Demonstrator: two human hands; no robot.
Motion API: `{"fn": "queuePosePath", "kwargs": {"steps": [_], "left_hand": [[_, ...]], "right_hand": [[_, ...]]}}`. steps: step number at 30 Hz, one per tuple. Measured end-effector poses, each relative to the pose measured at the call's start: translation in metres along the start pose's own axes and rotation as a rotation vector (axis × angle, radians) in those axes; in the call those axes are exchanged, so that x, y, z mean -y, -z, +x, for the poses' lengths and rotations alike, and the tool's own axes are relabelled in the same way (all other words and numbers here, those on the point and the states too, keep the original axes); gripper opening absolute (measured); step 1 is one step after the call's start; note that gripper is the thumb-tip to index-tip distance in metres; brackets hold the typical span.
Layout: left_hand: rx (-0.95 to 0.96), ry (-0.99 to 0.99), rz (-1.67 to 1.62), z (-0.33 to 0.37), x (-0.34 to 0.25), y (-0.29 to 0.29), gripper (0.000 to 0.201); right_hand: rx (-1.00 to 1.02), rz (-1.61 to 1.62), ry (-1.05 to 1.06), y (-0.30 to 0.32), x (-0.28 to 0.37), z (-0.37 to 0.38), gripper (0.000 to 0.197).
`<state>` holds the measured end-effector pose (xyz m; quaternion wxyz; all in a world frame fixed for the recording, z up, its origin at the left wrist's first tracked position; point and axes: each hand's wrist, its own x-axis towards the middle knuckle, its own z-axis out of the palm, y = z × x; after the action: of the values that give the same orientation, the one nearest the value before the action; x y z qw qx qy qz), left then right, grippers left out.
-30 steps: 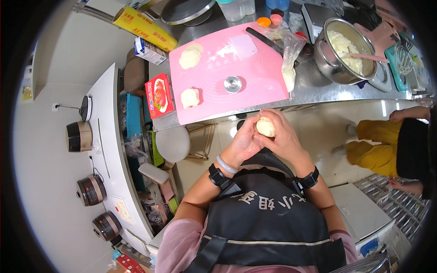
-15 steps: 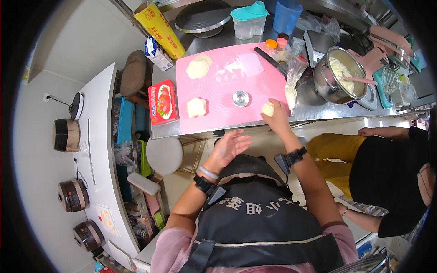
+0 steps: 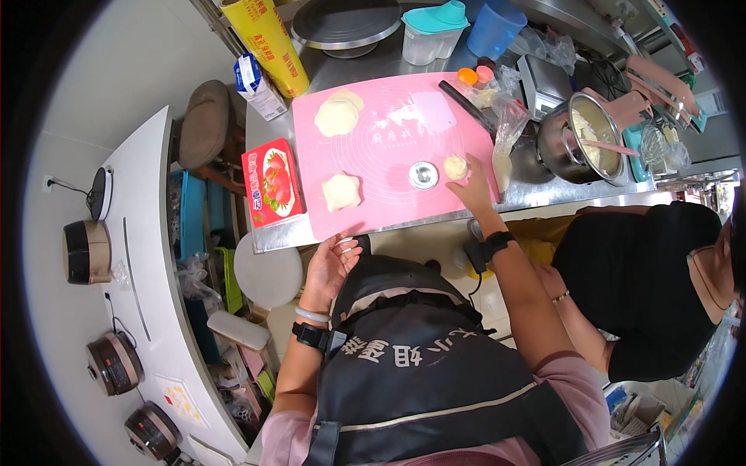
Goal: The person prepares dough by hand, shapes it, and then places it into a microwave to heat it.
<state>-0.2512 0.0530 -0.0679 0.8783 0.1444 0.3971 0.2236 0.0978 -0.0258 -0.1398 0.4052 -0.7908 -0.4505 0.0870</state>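
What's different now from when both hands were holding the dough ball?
The dough ball went forward to the pink mat, beside the metal cup, with the right hand at it. The left hand let go and moved left, empty. The person in black came closer. The cup and other dough pieces stayed put.

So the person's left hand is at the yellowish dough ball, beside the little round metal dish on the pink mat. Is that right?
Not quite: the head view shows the person's right hand, not the left, at the yellowish dough ball, beside the little round metal dish on the pink mat.
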Motion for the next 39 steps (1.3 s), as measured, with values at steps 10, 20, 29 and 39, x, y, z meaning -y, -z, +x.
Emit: {"fn": "queuePosePath", "kwargs": {"steps": [10, 20, 29, 39], "left_hand": [[0.006, -0.072, 0.094, 0.037, -0.03, -0.008, 0.014], [0.051, -0.005, 0.036, 0.05, -0.054, -0.049, 0.045], [0.462, 0.134, -0.228, 0.051, -0.063, -0.065, 0.056], [0.356, 0.264, -0.156, 0.072, -0.067, -0.051, 0.039]], "right_hand": [[0.003, 0.093, -0.386, 0.039, 0.006, -0.039, 0.026], [0.211, 0.506, -0.144, 0.062, 0.094, -0.032, 0.029], [0.218, 0.455, -0.405, 0.052, 0.092, -0.058, 0.026], [0.18, 0.439, -0.487, 0.039, 0.096, -0.086, 0.025]]}}
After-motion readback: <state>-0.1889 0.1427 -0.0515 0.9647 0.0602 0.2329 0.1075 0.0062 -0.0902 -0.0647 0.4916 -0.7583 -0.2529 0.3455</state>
